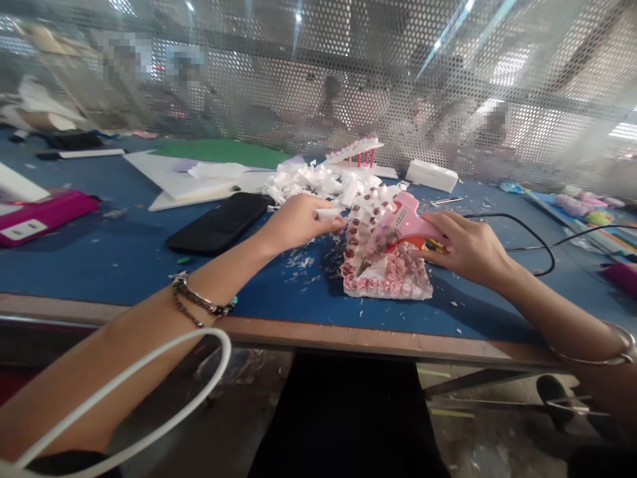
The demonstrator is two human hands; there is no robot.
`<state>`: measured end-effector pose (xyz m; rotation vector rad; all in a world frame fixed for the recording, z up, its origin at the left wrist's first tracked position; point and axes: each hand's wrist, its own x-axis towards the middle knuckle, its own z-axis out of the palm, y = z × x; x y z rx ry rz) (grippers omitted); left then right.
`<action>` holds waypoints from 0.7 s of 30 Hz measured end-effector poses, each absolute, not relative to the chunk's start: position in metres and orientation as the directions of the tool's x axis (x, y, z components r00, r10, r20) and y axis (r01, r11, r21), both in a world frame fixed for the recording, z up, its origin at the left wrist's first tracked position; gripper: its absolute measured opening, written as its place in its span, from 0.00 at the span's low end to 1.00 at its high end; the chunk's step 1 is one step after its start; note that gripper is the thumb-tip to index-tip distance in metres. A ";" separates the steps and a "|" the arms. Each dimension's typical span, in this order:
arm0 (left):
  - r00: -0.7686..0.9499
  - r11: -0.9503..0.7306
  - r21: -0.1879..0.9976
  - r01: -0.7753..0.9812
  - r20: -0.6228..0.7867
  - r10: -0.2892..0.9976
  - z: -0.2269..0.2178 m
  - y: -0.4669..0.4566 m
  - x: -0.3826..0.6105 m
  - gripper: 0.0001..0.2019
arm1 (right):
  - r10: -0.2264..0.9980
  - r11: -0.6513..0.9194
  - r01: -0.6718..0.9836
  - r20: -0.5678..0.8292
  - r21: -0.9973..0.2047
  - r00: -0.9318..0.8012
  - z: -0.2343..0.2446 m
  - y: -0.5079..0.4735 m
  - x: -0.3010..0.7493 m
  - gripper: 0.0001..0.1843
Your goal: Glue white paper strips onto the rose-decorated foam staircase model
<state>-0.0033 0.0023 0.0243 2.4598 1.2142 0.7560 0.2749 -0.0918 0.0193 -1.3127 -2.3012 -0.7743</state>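
My right hand point(465, 247) grips a pink glue gun point(398, 222), its nozzle pointing down-left at a white foam piece covered with rows of small pink and red paper roses point(393, 275). My left hand point(298, 222) pinches a small white rolled paper piece point(328, 214) just left of the foam piece's upper rows. A heap of white paper rolls and scraps point(318, 182) lies behind the left hand.
A black phone point(219, 222) lies left of the work on the blue table point(99, 259). The gun's black cord point(537, 239) runs right. White and green sheets point(199, 169), a white block point(432, 175), a magenta box point(44, 214) and a perforated screen behind.
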 end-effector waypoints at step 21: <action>0.532 -0.631 0.444 0.636 0.341 0.775 0.023 0.004 -0.003 0.17 | 0.650 0.265 0.864 0.583 0.428 -0.488 0.025 -0.102 0.266 0.24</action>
